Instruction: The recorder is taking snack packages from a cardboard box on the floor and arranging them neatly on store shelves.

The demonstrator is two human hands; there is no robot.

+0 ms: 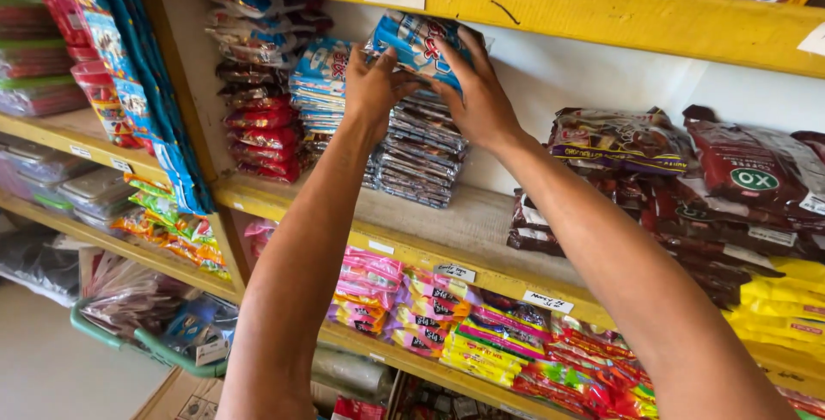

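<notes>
Both bare forearms rise from the bottom edge toward a yellow wooden shelf (447, 239). Below them, on the lower shelf, lie rows of pink, yellow and red snack packets (481, 343), and at lower left a green basket (129, 338) holds more wrapped goods. Further up, the left hand (374, 85) and the right hand (477, 89) meet over a stack of dark packets (421, 158) on the middle shelf. Between them they grip a blue snack packet (417, 42), held just above the stack: left fingers curled around its left edge, right fingers spread over its front and right side. Beside the stack on the left stand blue-and-white packets (320, 85) and red ones (258, 132). Well apart to the right lie brown bags (619, 141). Blue sachet strips (137, 85) hang at far left.
</notes>
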